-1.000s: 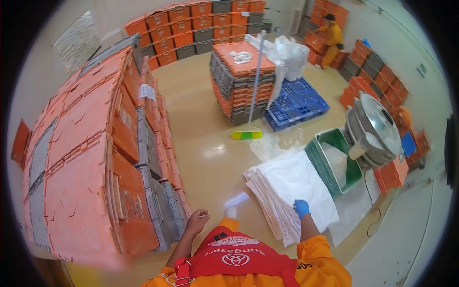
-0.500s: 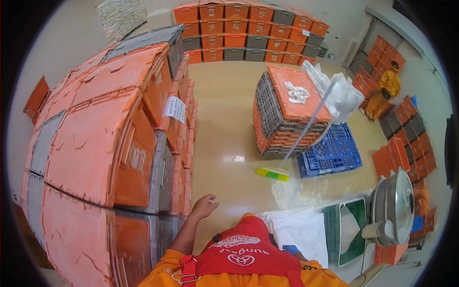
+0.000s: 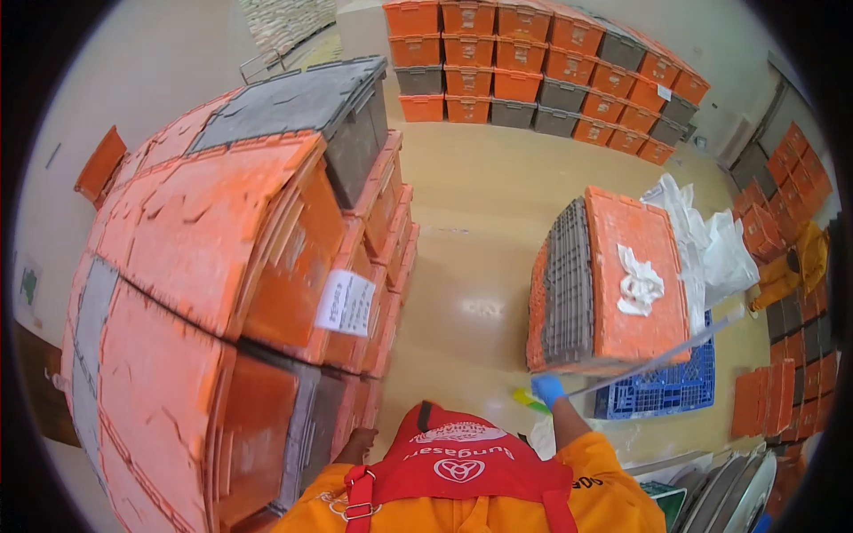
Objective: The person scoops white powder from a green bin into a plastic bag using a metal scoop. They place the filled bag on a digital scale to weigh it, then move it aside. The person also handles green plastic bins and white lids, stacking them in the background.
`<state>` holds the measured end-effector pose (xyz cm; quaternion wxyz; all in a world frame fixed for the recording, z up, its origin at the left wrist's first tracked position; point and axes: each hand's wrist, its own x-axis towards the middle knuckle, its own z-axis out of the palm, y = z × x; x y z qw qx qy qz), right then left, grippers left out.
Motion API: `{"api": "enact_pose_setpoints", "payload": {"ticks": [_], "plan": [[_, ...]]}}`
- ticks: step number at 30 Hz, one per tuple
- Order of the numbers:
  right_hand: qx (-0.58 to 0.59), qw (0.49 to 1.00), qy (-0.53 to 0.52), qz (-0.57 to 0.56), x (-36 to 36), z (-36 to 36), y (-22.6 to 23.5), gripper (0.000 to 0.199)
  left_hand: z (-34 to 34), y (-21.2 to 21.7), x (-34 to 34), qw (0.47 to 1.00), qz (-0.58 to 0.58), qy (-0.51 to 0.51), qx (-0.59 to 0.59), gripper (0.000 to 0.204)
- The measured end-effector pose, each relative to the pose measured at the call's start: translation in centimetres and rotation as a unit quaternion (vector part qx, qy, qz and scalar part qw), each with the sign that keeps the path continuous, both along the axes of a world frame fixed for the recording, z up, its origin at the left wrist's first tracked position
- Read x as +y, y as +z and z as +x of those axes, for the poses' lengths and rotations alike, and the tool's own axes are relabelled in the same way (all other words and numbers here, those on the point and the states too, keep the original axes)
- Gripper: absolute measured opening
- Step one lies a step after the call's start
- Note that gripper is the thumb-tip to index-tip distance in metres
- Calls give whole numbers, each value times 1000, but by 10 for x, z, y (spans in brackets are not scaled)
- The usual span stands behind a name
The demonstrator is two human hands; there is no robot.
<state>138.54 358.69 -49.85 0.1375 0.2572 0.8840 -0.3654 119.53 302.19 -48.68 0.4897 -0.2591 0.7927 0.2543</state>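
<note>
My right hand (image 3: 548,389), in a blue glove, reaches forward at the near edge of a stack of orange and grey plastic lids or crates (image 3: 635,289). It overlaps a broom between its yellow-green head (image 3: 530,400) and pale handle (image 3: 657,360); whether the fingers grip it, I cannot tell. My bare left hand (image 3: 358,443) hangs low by the tall orange and grey crate stack (image 3: 306,400), with its fingers too indistinct to read. Crumpled white material (image 3: 640,281) lies on top of the stack in front of me.
A blue plastic pallet (image 3: 662,391) and white bags (image 3: 724,253) are beside the lid stack. More crates (image 3: 515,80) line the back wall. At right are a person in orange (image 3: 809,258) and, nearer, round metal equipment (image 3: 737,489). Tan floor (image 3: 462,240) runs between the stacks.
The view has turned left and come nearer the lid stack. My right hand has risen forward to the broom. My left hand has dropped back toward my side.
</note>
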Motion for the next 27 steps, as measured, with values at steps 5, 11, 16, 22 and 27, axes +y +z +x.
{"api": "enact_pose_setpoints", "payload": {"ticks": [5,11,16,22,27], "plan": [[74,941,-230,-239,74,-216,46,18,-85,10,86,936,215,262,98,26],[-155,982,106,18,149,-336,22,33,-235,-19,226,972,167,160,43,21],[-115,987,-28,-110,211,-400,46,36,-399,-1,386,980,185,6,76,20],[43,965,-175,-189,347,-482,24,34,-601,-19,554,963,264,-55,0,20],[-7,964,-171,-205,459,-588,77,44,-700,-20,696,974,196,-113,14,20]]}}
